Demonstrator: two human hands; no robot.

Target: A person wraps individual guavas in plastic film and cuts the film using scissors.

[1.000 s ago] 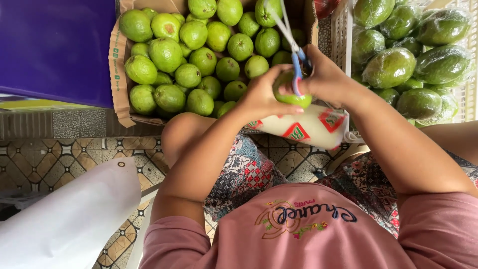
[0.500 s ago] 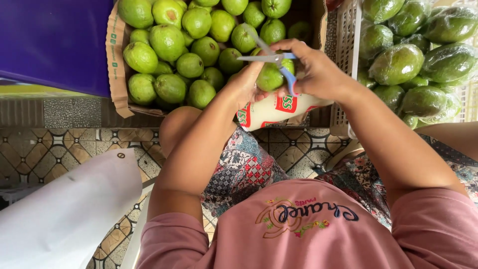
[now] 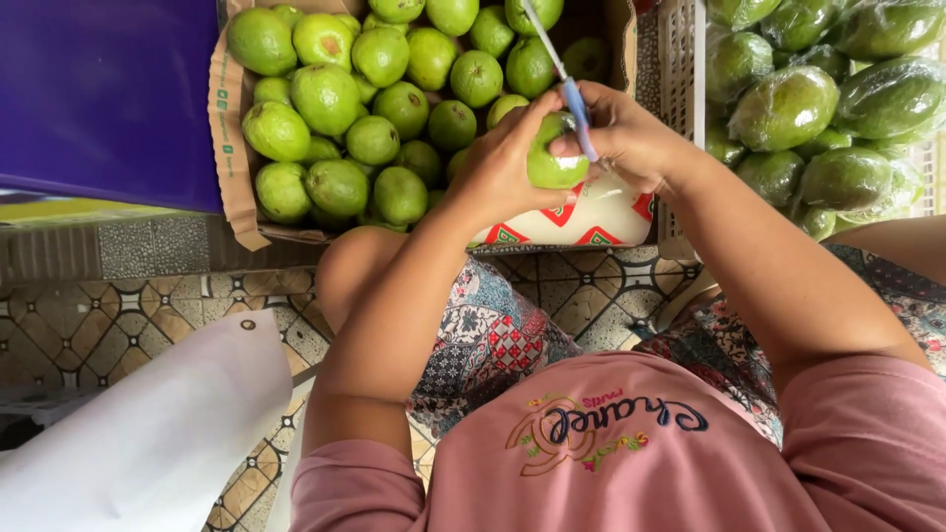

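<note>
Green fruit (image 3: 552, 163) sat cupped in the left hand (image 3: 503, 167), fingers curled round its near side, just above the cardboard box (image 3: 229, 148) of loose green fruits (image 3: 325, 97). I saw the right hand (image 3: 631, 133) closed on a thin blue-handled tool (image 3: 574, 113) laid across the fruit; its tip ran out of the top edge, so I could not tell its kind. Much of the fruit was hidden by both hands. Beside them, wrapped fruits (image 3: 783, 103) filled a pale crate (image 3: 680, 118), partly cut off.
</note>
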